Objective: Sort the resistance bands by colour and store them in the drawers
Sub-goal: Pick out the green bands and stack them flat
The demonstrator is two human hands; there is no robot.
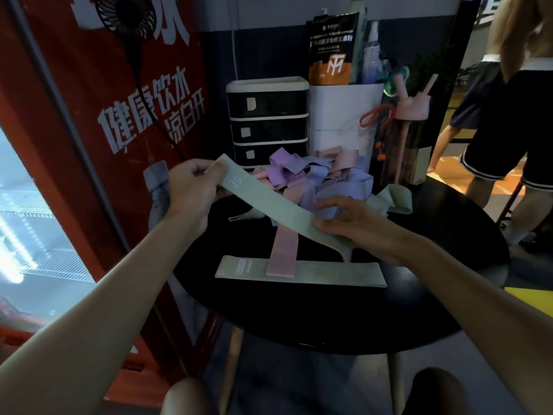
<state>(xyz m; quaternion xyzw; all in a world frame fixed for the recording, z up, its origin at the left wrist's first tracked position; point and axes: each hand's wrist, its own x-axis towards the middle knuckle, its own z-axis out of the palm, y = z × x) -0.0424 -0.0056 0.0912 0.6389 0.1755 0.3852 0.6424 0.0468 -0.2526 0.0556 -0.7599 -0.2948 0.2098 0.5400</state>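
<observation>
I hold a pale green resistance band (269, 205) stretched above the round black table (419, 310). My left hand (194, 184) pinches its upper left end, and my right hand (356, 226) grips its lower right end. Under it, a second green band (335, 274) lies flat near the table's front, with a pink band (282, 253) crossing over it. A tangled pile of purple, lilac and pink bands (323, 178) sits behind. A small black drawer unit (267, 121) with three shut drawers stands at the back of the table.
A white container (341, 115) holding a pouch and bottles stands right of the drawers. A pink bottle (410, 121) is further right. Another green band (395, 199) lies at the pile's right edge. A red cooler (89, 145) is on the left, and a person (508, 115) stands at right.
</observation>
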